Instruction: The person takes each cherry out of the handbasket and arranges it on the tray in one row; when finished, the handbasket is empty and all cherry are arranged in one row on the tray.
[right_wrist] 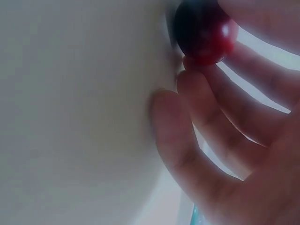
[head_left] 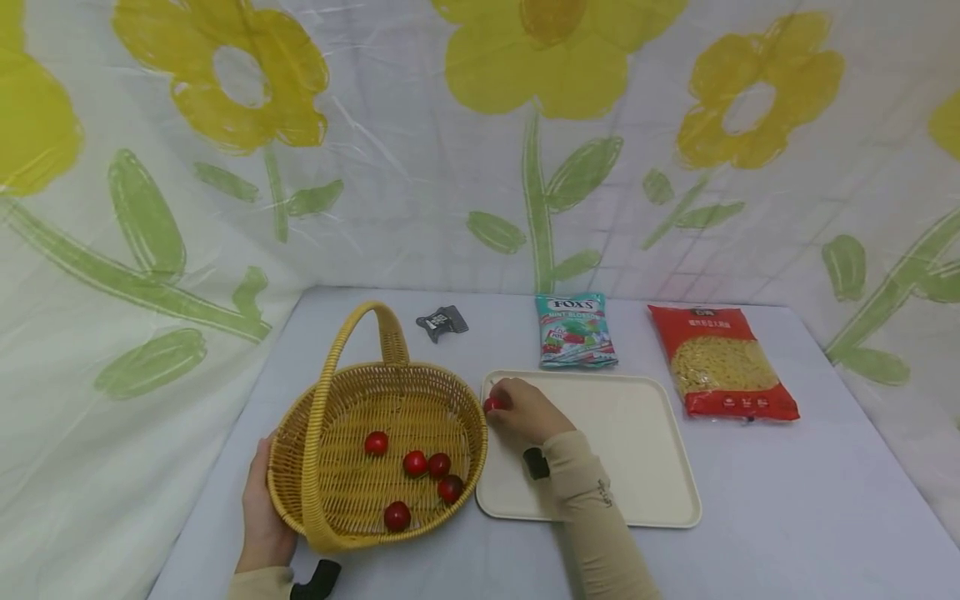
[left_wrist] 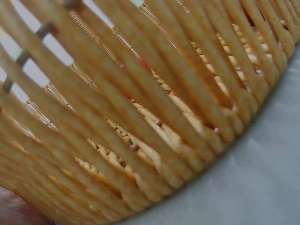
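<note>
- While bracing the wicker basket (head_left: 352,533) at its near-left wall with the left hand (head_left: 264,512), fingers curled against the weave, steadying it on the table (head_left: 787,517).
- Pinching one red cherry tomato (head_left: 491,405) in the right hand (head_left: 525,410), fingertips (right_wrist: 197,84) closed round it, just over the left edge of the cream tray (head_left: 645,450), beside the basket rim.
- Judging this as mid-transfer, with five tomatoes (head_left: 414,463) already lying in the basket.
- Calling next, probably, for a short carry leftward over the rim, then loosening the pinch low over the weave.
</note>
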A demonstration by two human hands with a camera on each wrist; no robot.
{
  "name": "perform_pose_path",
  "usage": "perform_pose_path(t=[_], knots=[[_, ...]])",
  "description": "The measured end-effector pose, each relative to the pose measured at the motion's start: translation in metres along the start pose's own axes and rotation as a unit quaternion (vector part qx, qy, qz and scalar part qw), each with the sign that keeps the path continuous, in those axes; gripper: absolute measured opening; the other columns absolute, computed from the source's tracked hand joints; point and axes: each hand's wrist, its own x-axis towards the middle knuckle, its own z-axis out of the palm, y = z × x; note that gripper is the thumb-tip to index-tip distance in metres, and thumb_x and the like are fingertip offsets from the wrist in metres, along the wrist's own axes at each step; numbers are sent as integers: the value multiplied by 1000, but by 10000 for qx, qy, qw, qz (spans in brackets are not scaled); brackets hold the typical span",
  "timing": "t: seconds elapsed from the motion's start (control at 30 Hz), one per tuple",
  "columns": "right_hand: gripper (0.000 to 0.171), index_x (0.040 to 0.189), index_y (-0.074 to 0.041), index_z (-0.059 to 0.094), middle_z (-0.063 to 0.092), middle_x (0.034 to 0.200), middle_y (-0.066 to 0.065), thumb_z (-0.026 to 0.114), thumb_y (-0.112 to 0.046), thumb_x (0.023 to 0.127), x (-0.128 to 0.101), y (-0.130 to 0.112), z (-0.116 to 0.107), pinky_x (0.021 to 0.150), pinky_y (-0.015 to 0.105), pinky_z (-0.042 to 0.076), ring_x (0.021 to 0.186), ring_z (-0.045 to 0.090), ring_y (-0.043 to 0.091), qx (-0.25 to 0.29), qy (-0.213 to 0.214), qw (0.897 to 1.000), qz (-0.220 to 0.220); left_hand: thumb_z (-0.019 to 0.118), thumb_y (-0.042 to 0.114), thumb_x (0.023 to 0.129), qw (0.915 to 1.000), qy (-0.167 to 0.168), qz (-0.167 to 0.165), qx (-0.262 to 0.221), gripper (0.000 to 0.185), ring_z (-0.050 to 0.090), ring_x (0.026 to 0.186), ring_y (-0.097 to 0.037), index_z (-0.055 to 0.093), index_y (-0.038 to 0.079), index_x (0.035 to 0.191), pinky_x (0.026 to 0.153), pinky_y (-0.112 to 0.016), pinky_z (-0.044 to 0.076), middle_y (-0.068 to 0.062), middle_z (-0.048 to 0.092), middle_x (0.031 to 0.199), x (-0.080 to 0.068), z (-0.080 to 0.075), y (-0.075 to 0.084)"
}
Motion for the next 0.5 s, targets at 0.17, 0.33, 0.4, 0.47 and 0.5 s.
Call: perform_pose_path(t=[0.17,0.33,0.4,0.47,0.5], knots=[[11,95,-9,63,64,94,4,70,-14,88,0,-1,-1,88,37,52,92,60,18,-60,26,10000,-65,31,50,101,10000,33,-16,-4,56,55,117,-2,32,15,145,97,-18,49,8,51,132,0,1,0],[17,100,-6,65,65,98,8,70,-16,88,0,-5,-4,87,38,52,95,59,21,-212,9,9997,-89,31,49,102,10000,35,-43,-16,56,55,117,-2,32,15,145,97,-18,49,8,51,133,0,0,0],[21,105,-6,65,64,105,9,69,-19,89,-1,-9,-8,90,40,52,101,58,24,-207,23,9998,-59,31,50,101,10000,34,-40,-20,56,55,117,-1,32,15,145,97,-18,48,8,51,133,0,-1,0],[27,111,-8,65,63,112,9,68,-23,90,-5,-15,-14,94,41,51,108,56,25,-172,62,9998,-33,32,50,101,10000,33,-21,-33,57,55,117,-1,32,15,145,97,-18,49,8,51,133,0,-1,1],[28,113,-8,64,62,114,9,68,-24,90,-6,-18,-17,96,41,50,111,55,26,-156,95,9998,-65,32,51,101,10000,28,-10,-48,57,55,117,-1,32,15,146,97,-18,49,8,51,133,0,-1,1]])
